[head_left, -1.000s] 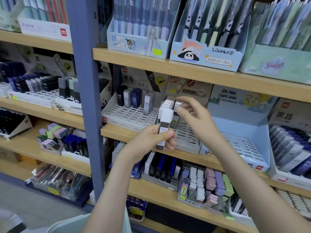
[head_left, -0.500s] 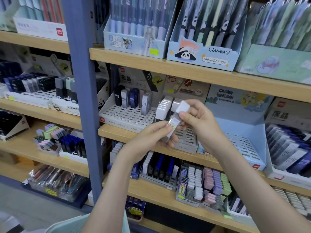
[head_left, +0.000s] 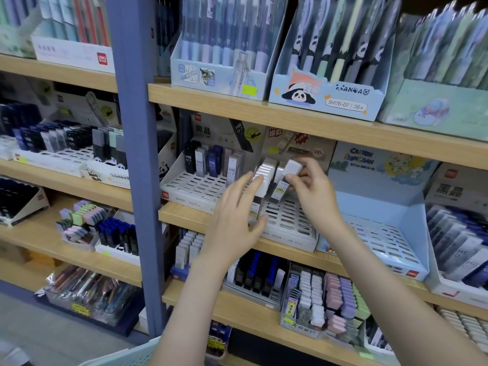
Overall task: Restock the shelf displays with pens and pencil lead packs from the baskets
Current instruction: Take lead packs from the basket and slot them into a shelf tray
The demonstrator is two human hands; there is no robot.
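Head view: your right hand (head_left: pixel 311 188) pinches a white-capped lead pack (head_left: pixel 286 178) between thumb and fingers, tilted, its lower end over the slotted white tray (head_left: pixel 287 225) on the middle shelf (head_left: pixel 311 253). The pack sits just beside the row of white packs (head_left: pixel 264 175) standing at the tray's left. Your left hand (head_left: pixel 232 217) is open, fingers spread, holding nothing; its fingertips touch that row's front. A pale basket rim (head_left: pixel 126 355) shows at bottom edge.
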